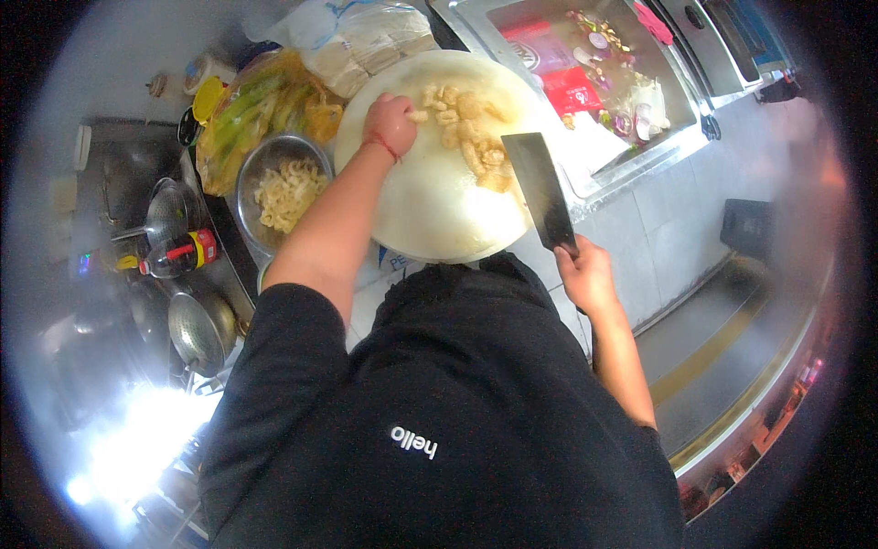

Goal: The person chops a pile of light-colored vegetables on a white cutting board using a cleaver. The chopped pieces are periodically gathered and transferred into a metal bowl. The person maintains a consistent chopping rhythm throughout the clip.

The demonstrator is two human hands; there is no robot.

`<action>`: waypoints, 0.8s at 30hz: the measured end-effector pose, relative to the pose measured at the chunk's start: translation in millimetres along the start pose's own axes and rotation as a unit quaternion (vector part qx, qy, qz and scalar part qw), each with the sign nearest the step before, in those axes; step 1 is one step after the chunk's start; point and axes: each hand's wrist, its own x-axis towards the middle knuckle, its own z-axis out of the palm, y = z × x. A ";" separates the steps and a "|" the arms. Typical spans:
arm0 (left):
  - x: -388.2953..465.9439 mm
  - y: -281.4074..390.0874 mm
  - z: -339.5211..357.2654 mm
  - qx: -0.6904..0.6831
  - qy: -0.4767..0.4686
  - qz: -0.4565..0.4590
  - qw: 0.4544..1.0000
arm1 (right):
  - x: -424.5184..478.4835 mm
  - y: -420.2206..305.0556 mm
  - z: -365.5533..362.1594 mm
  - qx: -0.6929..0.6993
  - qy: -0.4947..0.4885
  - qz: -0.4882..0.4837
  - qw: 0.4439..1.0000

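Observation:
On a round white chopping board [425, 199] lies a loose heap of pale yellow-brown food pieces [473, 130]; their exact kind cannot be told. My left hand [391, 125] is over the board's left part, closed on a small pale food piece [416, 117] that pokes out beside the fingers. A cleaver [542, 185] with a broad dark blade is in my right hand [586, 274], held by the handle near the board's right edge, its blade tip pointing away from me. Left of the board stands a steel bowl [242, 199] with cut pale pieces [288, 192] in it.
Beyond the bowl lies a yellowish plastic bag of green vegetables [254, 117]. Clear bags [370, 41] touch the board's far side. At the right, a steel sink [658, 147] holds scraps and red packets [571, 90]. Strainers [199, 333] and a red-capped bottle [180, 254] are at the left.

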 end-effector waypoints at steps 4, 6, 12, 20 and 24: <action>-24.0 18.0 -29.0 -0.056 0.031 -0.007 0.998 | 1.9 6.0 2.0 0.004 0.007 0.003 1.000; -42.5 27.2 -39.1 -0.065 0.033 -0.036 0.997 | 3.2 -2.6 -3.7 0.014 -0.001 -0.006 1.000; -105.4 22.9 -24.9 -0.213 -0.052 -0.194 0.956 | 16.9 -3.9 2.1 0.002 -0.027 -0.034 0.999; -147.2 51.1 6.5 -0.392 -0.210 -0.152 0.883 | 27.6 -1.8 15.0 -0.003 -0.044 -0.089 0.995; -141.5 66.4 2.7 -0.388 -0.258 -0.193 0.863 | 28.1 -7.3 13.2 0.006 -0.052 -0.076 0.996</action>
